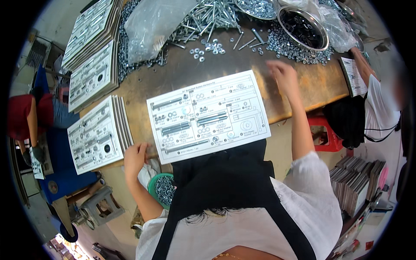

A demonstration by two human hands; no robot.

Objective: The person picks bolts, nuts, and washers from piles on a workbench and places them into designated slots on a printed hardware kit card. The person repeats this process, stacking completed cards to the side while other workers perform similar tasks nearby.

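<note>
A white printed card point(208, 115) lies tilted at the table's front edge. Metal bolts, paired long pieces, nuts and washers are set on its printed outlines. Close to its lower left corner, my left hand point(136, 157) is at the table edge with loosely bent fingers and nothing visible in them. It is between the card and a short stack of similar filled cards point(97, 136). My right hand point(284, 74) hovers past the card's upper right corner, fingers pointing left and slightly blurred; no held part shows. Beyond the card are loose nuts point(212, 47) and a pile of long bolts point(210, 19).
Taller card stacks point(93, 71) stand at the left. A clear plastic bag point(156, 30) lies on small hardware at the back. A metal bowl point(303, 28) of black parts sits at back right. Below the table are a green basin point(162, 188) and a red stool point(323, 132). Other people work on both sides.
</note>
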